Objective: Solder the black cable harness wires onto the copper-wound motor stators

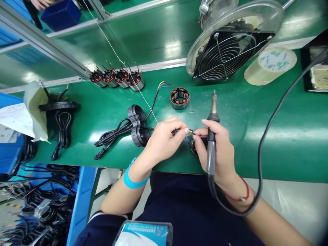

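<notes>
My left hand [166, 138] is closed in a pinch on thin coloured wires [191, 131]. A thin, pale strand like solder wire [133, 83] runs down from the upper left to this hand. In my right hand [222, 150] a soldering iron [211, 147] stands tip up, held against the palm, while the thumb and fingertips pinch the same wires. Partly hidden behind the right fingers is a motor stator [193, 147]. Another stator [179, 98], wired to a black cable, lies just beyond my hands. A black double-ring plastic part [138, 125] sits left of my left hand beside a coiled cable [115, 133].
Several stators [121, 78] stand in a row at the back. A fan in a clear hood [225, 54] and a tape roll [270, 65] are behind on the right. The iron's cord [260, 164] loops around the right. Blue bins [82, 201] with cables stand left; a person's hand [42, 4] shows top left.
</notes>
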Motion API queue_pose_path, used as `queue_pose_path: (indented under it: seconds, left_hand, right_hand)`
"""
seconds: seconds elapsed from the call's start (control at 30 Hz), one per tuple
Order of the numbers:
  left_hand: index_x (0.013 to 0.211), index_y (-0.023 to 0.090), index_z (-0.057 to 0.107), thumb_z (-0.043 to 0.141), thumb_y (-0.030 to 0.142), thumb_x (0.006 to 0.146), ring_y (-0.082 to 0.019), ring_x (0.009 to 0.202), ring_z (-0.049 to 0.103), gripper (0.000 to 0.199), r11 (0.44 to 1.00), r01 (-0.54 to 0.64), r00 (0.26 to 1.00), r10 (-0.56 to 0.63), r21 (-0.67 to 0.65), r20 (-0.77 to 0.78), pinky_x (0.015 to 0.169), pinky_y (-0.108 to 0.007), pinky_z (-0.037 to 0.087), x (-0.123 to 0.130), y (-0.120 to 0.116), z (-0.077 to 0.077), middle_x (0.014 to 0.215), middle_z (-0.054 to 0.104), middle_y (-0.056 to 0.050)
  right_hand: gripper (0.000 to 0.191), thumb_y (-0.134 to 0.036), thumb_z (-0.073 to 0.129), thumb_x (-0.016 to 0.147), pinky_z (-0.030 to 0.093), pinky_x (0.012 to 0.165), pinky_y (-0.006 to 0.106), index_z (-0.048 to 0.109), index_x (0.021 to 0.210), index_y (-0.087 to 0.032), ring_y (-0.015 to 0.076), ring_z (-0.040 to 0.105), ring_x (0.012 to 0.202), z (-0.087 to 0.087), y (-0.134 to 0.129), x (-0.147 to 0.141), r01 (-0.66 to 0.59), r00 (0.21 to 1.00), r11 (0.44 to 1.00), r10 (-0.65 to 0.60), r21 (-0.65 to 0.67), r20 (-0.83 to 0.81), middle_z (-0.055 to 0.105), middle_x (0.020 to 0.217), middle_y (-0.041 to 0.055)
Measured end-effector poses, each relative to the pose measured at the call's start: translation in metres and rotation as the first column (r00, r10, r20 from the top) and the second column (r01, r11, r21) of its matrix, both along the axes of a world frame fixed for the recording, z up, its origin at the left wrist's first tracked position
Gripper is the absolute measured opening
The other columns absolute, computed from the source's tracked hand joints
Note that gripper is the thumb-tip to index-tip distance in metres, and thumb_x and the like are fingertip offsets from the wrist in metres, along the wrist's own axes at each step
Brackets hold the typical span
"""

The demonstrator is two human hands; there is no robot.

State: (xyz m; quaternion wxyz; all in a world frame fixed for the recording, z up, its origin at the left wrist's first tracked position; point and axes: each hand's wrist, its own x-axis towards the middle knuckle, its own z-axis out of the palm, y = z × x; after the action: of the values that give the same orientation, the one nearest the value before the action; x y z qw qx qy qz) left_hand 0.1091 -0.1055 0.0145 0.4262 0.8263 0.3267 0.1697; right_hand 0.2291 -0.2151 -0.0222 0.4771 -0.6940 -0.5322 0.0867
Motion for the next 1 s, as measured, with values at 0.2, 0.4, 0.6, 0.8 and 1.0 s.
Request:
queue_pose_path:
  seconds: [0.2, 0.4, 0.6, 0.8, 1.0]
  left_hand:
    - [0.071, 0.015, 0.062, 0.054, 0.018, 0.088, -0.008, 0.066, 0.048, 0.019, 1.0, 0.018, 1.0, -0.018, -0.014, -0.013, 0.064, -0.022, 0.037, -0.003, 0.003, -0.001, 0.067, 0.053, 0.003]
    - [0.071, 0.015, 0.065, 0.055, 0.017, 0.087, -0.008, 0.067, 0.05, 0.019, 1.0, 0.012, 0.999, -0.013, -0.011, -0.039, 0.065, -0.023, 0.038, -0.006, 0.004, -0.003, 0.067, 0.054, 0.003]
    - [0.068, 0.015, 0.061, 0.055, 0.015, 0.085, -0.009, 0.065, 0.049, 0.018, 0.999, 0.037, 0.999, -0.037, 0.004, -0.025, 0.063, -0.023, 0.037, -0.006, 0.005, 0.0, 0.066, 0.051, 0.003]
    - [0.072, 0.016, 0.062, 0.053, 0.017, 0.087, -0.009, 0.068, 0.05, 0.018, 0.996, 0.083, 0.996, -0.083, -0.015, -0.009, 0.063, -0.023, 0.037, -0.01, 0.008, 0.002, 0.069, 0.054, 0.002]
    - [0.067, 0.015, 0.059, 0.054, 0.015, 0.084, -0.009, 0.066, 0.051, 0.018, 1.0, 0.027, 1.0, -0.027, -0.016, 0.016, 0.064, -0.023, 0.038, -0.009, 0.007, -0.001, 0.067, 0.054, 0.003]
  right_hand:
    - [0.038, -0.019, 0.058, 0.091, 0.046, 0.068, 0.031, 0.046, 0.126, -0.026, 0.0149, 0.066, 0.071, 0.002, 0.004, 0.002, -0.036, 0.999, 0.999, 0.037, -0.008, 0.022, 0.07, 0.085, -0.0039]
    - [0.04, -0.019, 0.055, 0.091, 0.046, 0.071, 0.034, 0.042, 0.128, -0.023, 0.0175, 0.066, 0.076, 0.002, 0.009, 0.003, -0.116, 0.992, 0.991, 0.119, -0.063, 0.043, 0.069, 0.089, -0.0013]
    - [0.038, -0.02, 0.053, 0.093, 0.042, 0.068, 0.033, 0.043, 0.129, -0.021, 0.019, 0.064, 0.075, 0.004, 0.01, 0.001, -0.087, 0.968, 0.993, 0.102, -0.075, 0.229, 0.069, 0.086, 0.0005]
    - [0.037, -0.014, 0.051, 0.092, 0.044, 0.066, 0.03, 0.045, 0.127, -0.022, 0.016, 0.064, 0.067, 0.016, 0.01, -0.005, -0.12, 0.986, 0.985, 0.133, -0.126, 0.097, 0.07, 0.085, -0.0015]
    - [0.047, -0.019, 0.054, 0.089, 0.049, 0.073, 0.035, 0.039, 0.132, -0.026, 0.0212, 0.066, 0.084, 0.007, 0.008, -0.01, -0.076, 0.995, 0.988, 0.083, -0.138, 0.046, 0.067, 0.097, 0.0026]
